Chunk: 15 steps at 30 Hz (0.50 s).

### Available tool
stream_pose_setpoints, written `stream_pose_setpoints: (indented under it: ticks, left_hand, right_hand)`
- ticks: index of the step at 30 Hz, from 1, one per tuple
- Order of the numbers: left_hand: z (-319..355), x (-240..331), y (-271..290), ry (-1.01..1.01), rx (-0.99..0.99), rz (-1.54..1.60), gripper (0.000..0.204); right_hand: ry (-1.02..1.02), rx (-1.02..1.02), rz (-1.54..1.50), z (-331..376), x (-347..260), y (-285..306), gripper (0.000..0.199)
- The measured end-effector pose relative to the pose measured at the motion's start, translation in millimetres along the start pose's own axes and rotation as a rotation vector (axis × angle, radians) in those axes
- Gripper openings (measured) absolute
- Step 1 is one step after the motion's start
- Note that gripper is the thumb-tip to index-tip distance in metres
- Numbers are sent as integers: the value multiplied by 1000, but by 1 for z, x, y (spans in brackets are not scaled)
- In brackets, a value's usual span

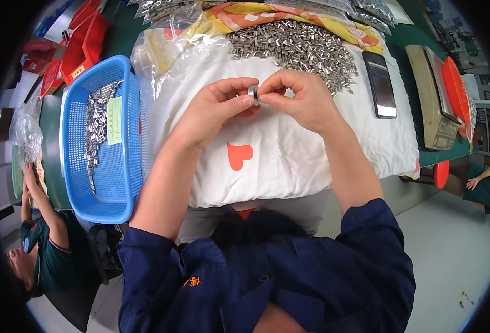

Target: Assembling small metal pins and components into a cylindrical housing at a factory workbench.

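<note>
Over the white cloth (295, 161), my two hands meet just in front of a heap of small silvery metal cylinders (300, 47). My left hand (214, 108) pinches a small metal cylinder (253, 89) between thumb and fingers. On the other side of that piece, the thumb and forefinger of my right hand (300, 97) are pressed together at its dark end. Whether the right fingertips hold a separate small part is too small to make out. More of the metal cylinders (96, 130) lie in a blue plastic basket (125, 188) left of my left forearm, beside a pale green label.
A black phone (379, 83) lies right of the heap. Beyond it stand a beige scale (431, 100) and a red tray (457, 91). Red bins (84, 50) are at the far left. A co-worker (56, 244) sits at the left, and another person's hand shows far right.
</note>
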<state>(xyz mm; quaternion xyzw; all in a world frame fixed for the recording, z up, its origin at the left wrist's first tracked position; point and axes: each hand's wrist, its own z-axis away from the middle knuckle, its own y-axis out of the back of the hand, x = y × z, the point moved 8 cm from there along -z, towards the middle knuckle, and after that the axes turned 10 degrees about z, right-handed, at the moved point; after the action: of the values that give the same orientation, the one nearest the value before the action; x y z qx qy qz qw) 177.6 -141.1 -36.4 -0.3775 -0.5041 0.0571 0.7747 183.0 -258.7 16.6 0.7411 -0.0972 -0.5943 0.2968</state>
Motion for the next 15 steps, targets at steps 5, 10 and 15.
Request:
stream_pose_setpoints:
  ticks: [5, 10, 15]
  left_hand:
    - [0, -1, 1, 15, 6, -3, 32]
    - [0, 0, 1, -5, 6, 23, 31]
    - [1, 0, 0, 10, 10, 26, 31]
  right_hand:
    - [55, 59, 37, 1, -3, 3, 9]
    - [74, 49, 30, 1, -6, 2, 9]
    - [103, 65, 61, 1, -7, 1, 8]
